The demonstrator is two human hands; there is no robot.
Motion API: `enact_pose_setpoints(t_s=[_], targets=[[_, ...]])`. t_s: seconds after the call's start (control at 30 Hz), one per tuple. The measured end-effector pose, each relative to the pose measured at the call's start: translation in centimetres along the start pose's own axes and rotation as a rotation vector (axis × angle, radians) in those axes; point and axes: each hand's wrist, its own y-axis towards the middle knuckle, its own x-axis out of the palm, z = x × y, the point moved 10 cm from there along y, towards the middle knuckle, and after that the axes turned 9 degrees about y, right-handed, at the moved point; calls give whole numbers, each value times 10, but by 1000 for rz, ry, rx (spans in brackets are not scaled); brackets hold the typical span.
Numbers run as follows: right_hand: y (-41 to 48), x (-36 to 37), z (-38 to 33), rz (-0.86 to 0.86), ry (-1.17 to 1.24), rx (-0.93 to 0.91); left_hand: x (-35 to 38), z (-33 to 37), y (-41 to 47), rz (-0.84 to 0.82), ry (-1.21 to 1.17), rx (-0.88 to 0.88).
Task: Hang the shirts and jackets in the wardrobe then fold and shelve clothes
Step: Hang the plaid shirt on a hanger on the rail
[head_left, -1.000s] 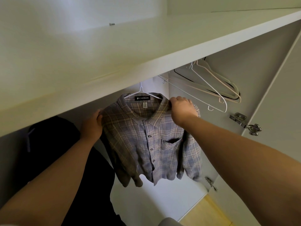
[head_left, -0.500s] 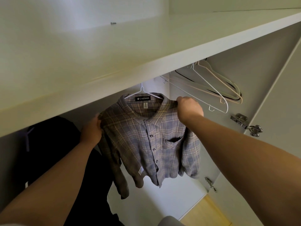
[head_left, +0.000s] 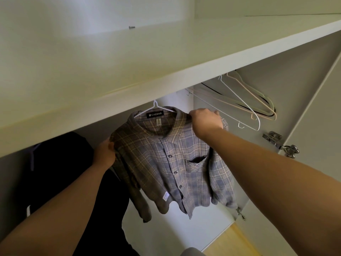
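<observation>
Plaid shirt (head_left: 171, 159) just under shelf edge (head_left: 166, 85)

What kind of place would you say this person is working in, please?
Most likely the inside of a home wardrobe: a plaid shirt hangs on a white hanger beneath a shelf, with empty hangers alongside and a door hinge.

Grey-tan plaid shirt (head_left: 171, 163), white hanger (head_left: 156, 108), black garment (head_left: 55, 172).

Two bare forearms, uncovered from elbow to wrist, no sleeves in view. Left hand (head_left: 104, 154) and right hand (head_left: 206, 122) bare too, without gloves, rings or watch.
</observation>
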Motion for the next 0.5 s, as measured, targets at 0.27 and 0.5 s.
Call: enact_pose_setpoints(t_s=[0.27, 0.5], targets=[[-4, 10, -7, -12, 46, -89, -37, 71, 9, 162, 152, -12], [-24, 30, -14, -94, 193, -152, -71, 223, -43, 539, -55, 514]])
